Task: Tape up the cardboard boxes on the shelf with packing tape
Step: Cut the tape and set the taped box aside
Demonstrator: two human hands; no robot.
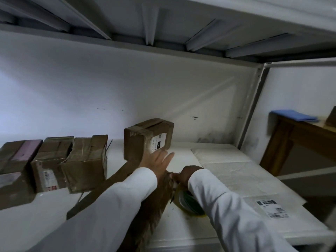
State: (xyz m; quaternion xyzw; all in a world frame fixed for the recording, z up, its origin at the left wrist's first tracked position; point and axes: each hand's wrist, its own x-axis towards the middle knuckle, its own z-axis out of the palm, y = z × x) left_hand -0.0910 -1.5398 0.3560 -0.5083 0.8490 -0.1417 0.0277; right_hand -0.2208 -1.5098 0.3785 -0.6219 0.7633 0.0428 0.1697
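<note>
**Boxes on the shelf: most have tape, one is in hand**

The boxes sit on the white shelf (181, 224). One box (148, 138) stands tipped up near the back wall. It has brown tape across its top and a white label on its side. To its left, three more boxes stand in a row. The nearest of these (85, 162) has tape wrapped over it. So does the middle one (51, 162). The far-left one (16, 170) has a pinkish band on top, and it is too dark to tell if that is tape.

So I think much of the job is done. A long brown cardboard piece (145, 206) lies under the arms, reaching from the tipped box toward the front edge. It looks like the one being worked on now, but I cannot see any tape on it.

The left hand (156, 161) is flat with straight, spread fingers. It is at the bottom of the tipped box and seems to touch it. It holds nothing.

The right hand (185, 174) is curled up tight. It pinches something thin at the edge of the long piece, likely the tape end. The tape roll (189, 202) is just below that wrist, on the shelf.

Further right lie flat white packs (236, 171).
</note>
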